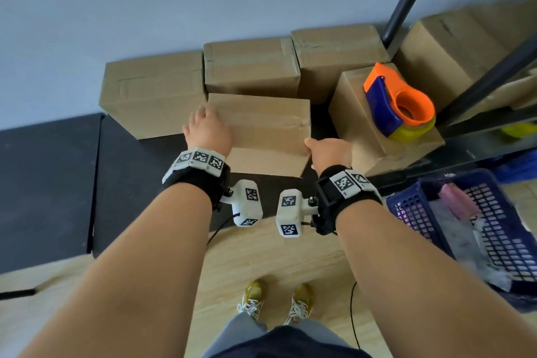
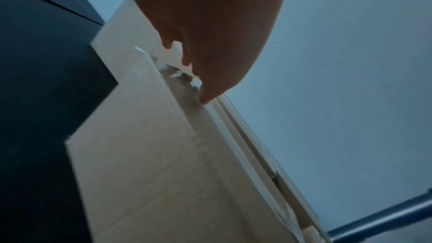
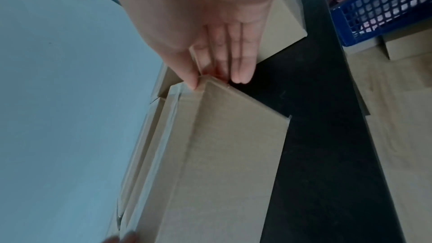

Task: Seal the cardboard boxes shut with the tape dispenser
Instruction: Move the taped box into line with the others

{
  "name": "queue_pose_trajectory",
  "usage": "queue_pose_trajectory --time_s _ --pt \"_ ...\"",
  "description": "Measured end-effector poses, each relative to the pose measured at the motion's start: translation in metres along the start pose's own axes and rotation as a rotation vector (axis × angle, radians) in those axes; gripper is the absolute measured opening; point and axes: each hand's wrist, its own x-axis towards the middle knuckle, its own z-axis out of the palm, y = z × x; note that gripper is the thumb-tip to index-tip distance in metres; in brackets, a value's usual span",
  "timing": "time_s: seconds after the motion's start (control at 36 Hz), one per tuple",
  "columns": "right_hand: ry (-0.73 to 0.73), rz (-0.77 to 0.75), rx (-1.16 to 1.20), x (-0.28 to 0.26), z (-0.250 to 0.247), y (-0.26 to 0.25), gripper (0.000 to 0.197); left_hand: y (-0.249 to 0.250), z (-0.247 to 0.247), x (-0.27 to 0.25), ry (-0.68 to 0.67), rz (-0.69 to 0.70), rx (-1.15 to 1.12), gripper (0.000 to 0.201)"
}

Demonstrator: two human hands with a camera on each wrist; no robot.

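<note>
A closed cardboard box [image 1: 261,125] sits low in front of me over the black mat, with clear tape along its top seam. My left hand [image 1: 207,128] holds its far left corner; in the left wrist view the thumb lies on the top edge of the box [image 2: 145,154] and the fingers [image 2: 168,43] reach down its side. My right hand [image 1: 328,151] pinches the near right corner, thumb on top and fingers [image 3: 238,62] flat against the side of the box [image 3: 222,154]. The orange and blue tape dispenser [image 1: 398,102] lies on another box [image 1: 366,131] to the right, untouched.
Three more cardboard boxes [image 1: 250,67] line the wall behind. A black shelf post [image 1: 406,0] and frame rise at the right, with more boxes beyond. A blue plastic basket [image 1: 470,229] stands near my right arm. A black mat [image 1: 58,183] meets the wooden floor [image 1: 261,256].
</note>
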Motion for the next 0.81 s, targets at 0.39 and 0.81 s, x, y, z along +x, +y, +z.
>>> queue_pose_trajectory --time_s 0.39,0.81 --pt "-0.112 -0.145 -0.078 -0.001 0.014 -0.009 0.053 -0.018 0.028 -0.056 -0.006 -0.216 -0.529 0.061" --pt "-0.049 -0.166 -0.05 0.008 0.006 0.001 0.051 -0.014 0.033 -0.056 0.031 -0.253 -0.59 0.069"
